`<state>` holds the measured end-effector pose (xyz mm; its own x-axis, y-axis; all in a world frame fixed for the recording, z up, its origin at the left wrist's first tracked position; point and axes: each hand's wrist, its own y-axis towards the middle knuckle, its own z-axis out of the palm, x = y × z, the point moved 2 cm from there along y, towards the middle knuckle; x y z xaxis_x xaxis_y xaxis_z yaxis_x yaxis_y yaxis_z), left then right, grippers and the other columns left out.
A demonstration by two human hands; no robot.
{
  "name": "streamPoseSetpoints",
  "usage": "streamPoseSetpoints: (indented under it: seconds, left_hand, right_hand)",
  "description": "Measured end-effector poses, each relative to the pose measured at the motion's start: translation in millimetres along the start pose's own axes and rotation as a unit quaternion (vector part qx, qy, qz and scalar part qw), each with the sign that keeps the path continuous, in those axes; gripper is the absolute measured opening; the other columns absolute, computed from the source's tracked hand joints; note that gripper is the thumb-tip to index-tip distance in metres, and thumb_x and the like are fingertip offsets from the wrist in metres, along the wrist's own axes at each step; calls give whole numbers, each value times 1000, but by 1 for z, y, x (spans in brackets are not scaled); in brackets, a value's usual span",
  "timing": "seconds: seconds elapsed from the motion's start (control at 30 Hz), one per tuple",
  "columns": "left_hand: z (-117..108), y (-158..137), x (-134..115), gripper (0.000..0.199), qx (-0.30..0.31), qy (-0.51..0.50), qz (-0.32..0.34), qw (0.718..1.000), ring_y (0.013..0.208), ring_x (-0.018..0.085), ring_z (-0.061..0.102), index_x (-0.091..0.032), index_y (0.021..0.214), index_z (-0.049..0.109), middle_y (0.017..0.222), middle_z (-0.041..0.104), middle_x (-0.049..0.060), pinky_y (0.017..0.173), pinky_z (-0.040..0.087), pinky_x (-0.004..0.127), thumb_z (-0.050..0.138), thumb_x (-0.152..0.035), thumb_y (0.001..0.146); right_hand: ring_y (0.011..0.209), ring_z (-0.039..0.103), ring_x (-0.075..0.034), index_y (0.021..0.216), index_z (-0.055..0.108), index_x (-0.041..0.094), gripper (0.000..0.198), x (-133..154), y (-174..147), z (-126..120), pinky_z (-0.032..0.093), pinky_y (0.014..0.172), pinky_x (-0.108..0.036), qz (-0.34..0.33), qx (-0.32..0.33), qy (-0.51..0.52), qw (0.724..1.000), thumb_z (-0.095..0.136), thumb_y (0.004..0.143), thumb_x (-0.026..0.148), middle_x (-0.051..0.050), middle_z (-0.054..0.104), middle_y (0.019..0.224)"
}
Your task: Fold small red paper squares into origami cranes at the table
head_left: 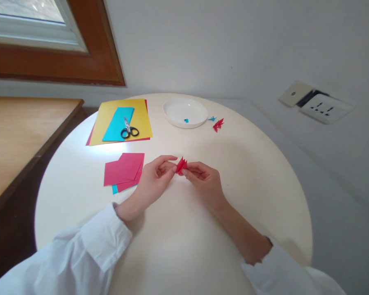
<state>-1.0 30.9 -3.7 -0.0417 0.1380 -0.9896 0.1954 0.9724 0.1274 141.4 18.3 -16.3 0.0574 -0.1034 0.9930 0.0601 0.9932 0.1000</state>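
Between my two hands, above the middle of the round white table (178,246), is a small piece of folded red paper (181,165) with several pointed layers. My left hand (156,174) pinches its left side between thumb and fingers. On the other side, the thumb and fingers of my right hand (204,178) are closed on it, hiding part of its edge. Close to my left wrist lie loose red paper squares (123,171), overlapping, with a blue sheet (115,189) showing beneath them.
At the back left, black-handled scissors (129,130) rest on folded blue paper (112,128) over yellow sheets (106,110). A white dish (169,116) holds a small blue piece (186,121). Right of it lie a blue folded paper figure (212,119) and red ones (217,125).
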Motion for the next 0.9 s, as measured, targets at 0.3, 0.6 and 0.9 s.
streamPoseSetpoints:
  seconds: [0.3,0.6,0.9]
  left_hand:
    - [2,2,6,36,7,-34,-35,999,77,19,69,-13,95,63,82,73,8,72,54,30,72,-35,67]
    - [1,2,4,33,-4,-39,-34,999,76,20,70,-14,89,64,77,74,7,73,55,32,72,-37,67]
    - [1,1,5,27,0,-47,-26,999,73,19,70,-14,85,64,74,73,7,71,55,30,72,-33,67]
  right_hand:
    - [70,64,-15,73,59,19,22,-2,-1,-2,54,71,-31,-14,-13,-34,999,73,64,34,-2,65,73]
    - [76,63,-15,79,62,21,14,-1,-1,-3,52,67,-28,-71,-11,-74,995,63,75,34,-2,66,81]
    - [74,64,-17,76,65,20,13,2,0,-3,53,67,-30,-54,-5,-49,997,65,72,33,-3,68,78]
